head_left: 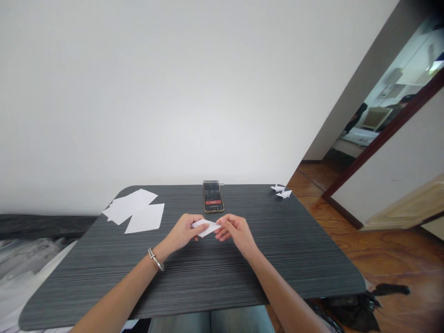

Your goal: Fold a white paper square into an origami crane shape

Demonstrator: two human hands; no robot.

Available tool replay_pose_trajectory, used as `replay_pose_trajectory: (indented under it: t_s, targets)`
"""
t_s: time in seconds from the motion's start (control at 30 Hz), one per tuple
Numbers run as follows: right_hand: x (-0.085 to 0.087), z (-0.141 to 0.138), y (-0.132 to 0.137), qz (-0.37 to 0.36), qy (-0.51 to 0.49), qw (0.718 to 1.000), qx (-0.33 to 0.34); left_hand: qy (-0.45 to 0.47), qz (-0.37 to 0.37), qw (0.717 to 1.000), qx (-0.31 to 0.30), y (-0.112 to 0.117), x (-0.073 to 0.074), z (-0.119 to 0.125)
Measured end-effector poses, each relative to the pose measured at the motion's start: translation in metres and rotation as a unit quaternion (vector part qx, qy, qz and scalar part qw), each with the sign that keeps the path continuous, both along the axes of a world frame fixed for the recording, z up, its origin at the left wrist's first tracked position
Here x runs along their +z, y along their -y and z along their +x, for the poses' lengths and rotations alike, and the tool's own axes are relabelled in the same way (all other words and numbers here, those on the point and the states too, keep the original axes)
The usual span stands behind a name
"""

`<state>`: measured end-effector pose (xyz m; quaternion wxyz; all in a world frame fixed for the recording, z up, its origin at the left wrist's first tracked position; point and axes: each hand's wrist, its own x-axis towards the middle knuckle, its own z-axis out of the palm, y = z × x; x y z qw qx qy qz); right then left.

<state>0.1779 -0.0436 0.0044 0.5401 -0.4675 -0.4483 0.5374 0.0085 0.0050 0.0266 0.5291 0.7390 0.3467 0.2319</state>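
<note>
A small piece of folded white paper is held over the middle of the dark table, in front of the phone. My left hand grips its left part, thumb lying on top and fingers beneath. At its pointed right end, my right hand pinches the tip between thumb and fingers. The paper looks like a flat, diamond-like shape; its underside is hidden. A silver bracelet circles the left wrist.
A phone stands near the back edge of the dark table. Several white paper sheets lie at the left. Two folded paper figures sit at the back right corner. Behind is a white wall; a black plastic bag lies on the floor.
</note>
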Motion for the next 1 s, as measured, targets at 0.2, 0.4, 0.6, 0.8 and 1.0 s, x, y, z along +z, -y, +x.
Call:
replay_pose_trajectory:
  t_s: [0.2, 0.4, 0.6, 0.8, 1.0]
  targets:
    - [0.0004, 0.0012, 0.0012, -0.007, -0.002, 1.000, 0.016, -0.002, 0.017, 1.000, 0.000, -0.0001, 0.0001, -0.0004]
    - [0.0040, 0.0022, 0.0037, -0.011, 0.017, 0.999, 0.032, -0.005, 0.022, 1.000, 0.001, 0.0006, 0.0014, -0.0003]
    - [0.0050, 0.0046, 0.0047, 0.010, 0.042, 0.998, 0.034, -0.014, 0.017, 1.000, -0.021, 0.0001, 0.0030, -0.0017]
    - [0.0053, 0.0085, 0.0042, 0.024, 0.062, 0.997, 0.024, -0.021, 0.025, 0.998, -0.058, -0.0033, 0.0028, -0.0053]
    - [0.0025, 0.0067, 0.0025, 0.013, 0.058, 0.998, 0.025, -0.062, 0.068, 0.995, -0.043, -0.0033, 0.0022, -0.0057]
